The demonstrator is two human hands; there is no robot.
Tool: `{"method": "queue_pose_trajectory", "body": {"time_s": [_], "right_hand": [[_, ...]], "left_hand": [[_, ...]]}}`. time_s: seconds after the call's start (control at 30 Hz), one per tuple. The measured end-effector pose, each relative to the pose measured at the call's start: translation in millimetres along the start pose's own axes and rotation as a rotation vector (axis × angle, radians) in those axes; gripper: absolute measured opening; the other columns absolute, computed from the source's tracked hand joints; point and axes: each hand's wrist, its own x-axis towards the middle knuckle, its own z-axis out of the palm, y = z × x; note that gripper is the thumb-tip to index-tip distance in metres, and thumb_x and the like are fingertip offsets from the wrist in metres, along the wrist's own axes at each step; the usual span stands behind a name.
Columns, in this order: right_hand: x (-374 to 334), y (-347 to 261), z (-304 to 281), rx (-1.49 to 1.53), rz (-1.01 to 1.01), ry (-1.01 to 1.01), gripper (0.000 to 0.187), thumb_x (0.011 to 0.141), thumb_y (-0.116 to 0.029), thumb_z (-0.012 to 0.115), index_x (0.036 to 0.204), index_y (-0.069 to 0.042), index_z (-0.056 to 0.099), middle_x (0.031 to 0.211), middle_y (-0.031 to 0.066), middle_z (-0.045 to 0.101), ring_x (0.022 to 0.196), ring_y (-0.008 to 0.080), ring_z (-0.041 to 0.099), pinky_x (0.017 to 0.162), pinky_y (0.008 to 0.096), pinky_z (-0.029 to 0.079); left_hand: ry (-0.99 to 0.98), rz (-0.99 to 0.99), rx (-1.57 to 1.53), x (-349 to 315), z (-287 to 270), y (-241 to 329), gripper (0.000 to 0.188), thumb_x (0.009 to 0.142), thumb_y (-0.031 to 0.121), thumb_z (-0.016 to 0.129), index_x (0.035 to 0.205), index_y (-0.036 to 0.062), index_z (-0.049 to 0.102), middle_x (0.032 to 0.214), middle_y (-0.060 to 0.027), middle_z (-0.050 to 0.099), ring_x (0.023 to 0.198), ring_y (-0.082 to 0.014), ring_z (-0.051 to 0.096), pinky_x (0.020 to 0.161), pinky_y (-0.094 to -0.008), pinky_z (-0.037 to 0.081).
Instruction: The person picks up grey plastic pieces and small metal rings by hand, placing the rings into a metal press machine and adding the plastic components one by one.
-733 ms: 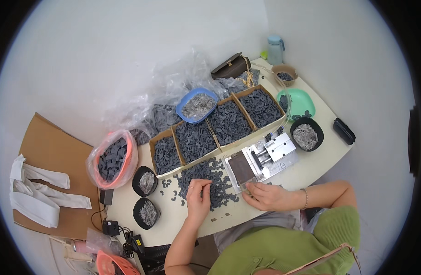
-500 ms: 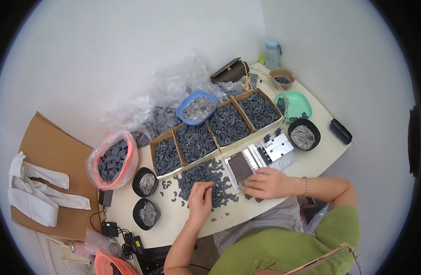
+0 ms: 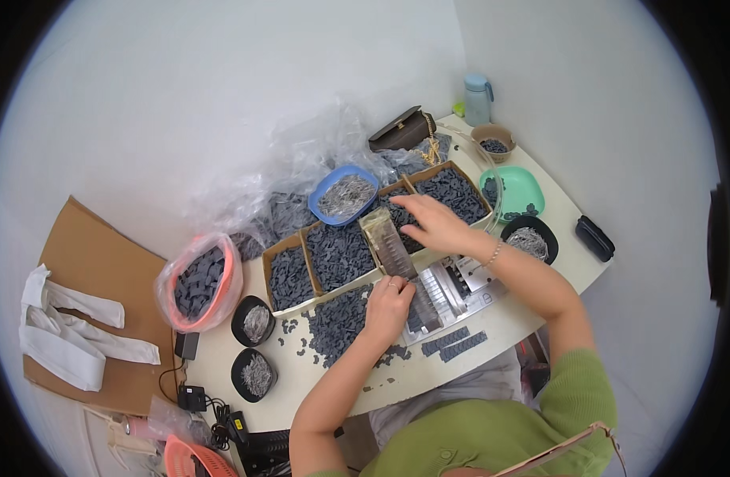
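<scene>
My left hand (image 3: 390,305) is closed, its fingertips at the near left edge of a long see-through brownish cover plate (image 3: 389,241). This plate stands tilted over the metal fixture (image 3: 443,290) and reaches back over the divided box. Right of the plate, my right hand (image 3: 438,227) hovers above the box with fingers apart, holding nothing that I can see. In front of the fixture lie two flat dark grey strips (image 3: 463,347) of linked pieces. A pile of small dark grey pieces (image 3: 341,324) spreads left of the fixture, partly behind my left hand and forearm.
A cardboard box (image 3: 293,306) with compartments of grey pieces runs behind the fixture, a blue tray (image 3: 345,218) of metal pins resting on it. Black bowls (image 3: 239,318) of pins stand left; another black bowl (image 3: 552,238) and a green dish (image 3: 532,191) stand right.
My right hand has moved from the fixture's front up over the box. My left hand has shifted right, to the plate. The cover plate is now tilted up, and two strips show at the front.
</scene>
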Motion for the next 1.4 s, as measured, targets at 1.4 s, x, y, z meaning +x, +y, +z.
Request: {"method": "queue_pose_trajectory", "body": {"time_s": [1.4], "right_hand": [[-6.7,57.9,-42.3,-0.363,0.056,-0.06,0.017,0.075,-0.002,0.058,0.091,-0.007,0.062,0.085,0.0106,0.058,0.081,0.0302,0.061,0.071,0.0413,0.05]], "left_hand": [[-0.036,-0.349,0.325,-51.8,-115.9,-177.3,0.015,0.072,0.003,0.063,0.083,0.0059,0.073,0.089,-0.0122,0.067,0.09,-0.0302,0.061,0.078,-0.0412,0.048]]}}
